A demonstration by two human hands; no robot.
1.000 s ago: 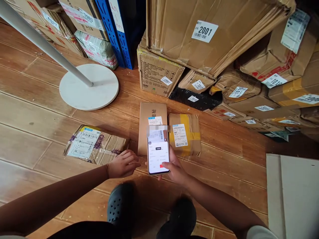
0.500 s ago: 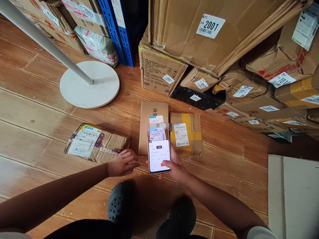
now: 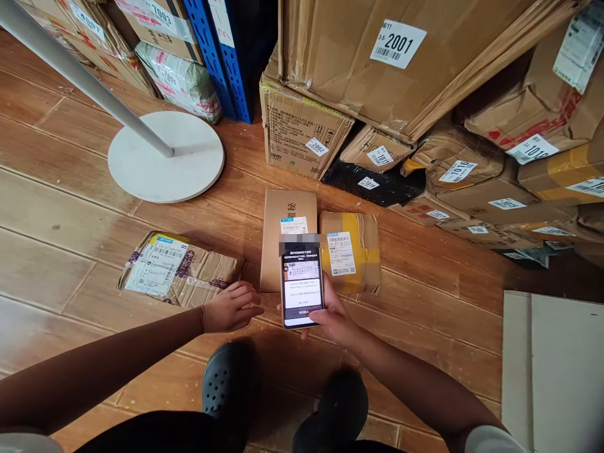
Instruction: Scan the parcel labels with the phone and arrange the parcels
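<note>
My right hand (image 3: 336,318) grips a smartphone (image 3: 302,292), its thumb over the lower part of the lit screen. Behind the phone lies a brown cardboard box (image 3: 283,258) with a shipping label, partly hidden by the phone. Close by on the right is a smaller carton (image 3: 365,258) with yellow tape and a white label. My left hand (image 3: 232,307) hovers empty, fingers loosely bent and apart, near the right end of a flat, creased parcel (image 3: 202,267). That parcel carries a large white label and purple-printed tape.
Stacked cartons with number labels, among them a large box (image 3: 340,56), stand at the back and right. A white round stand base (image 3: 165,176) is at the left, near a blue metal rack post (image 3: 221,63). A pale panel (image 3: 561,365) lies at lower right.
The phone's screen has switched from a mostly white page to a dark overlay with a white list box. My hands stay nearly in place; the view has shifted slightly.
</note>
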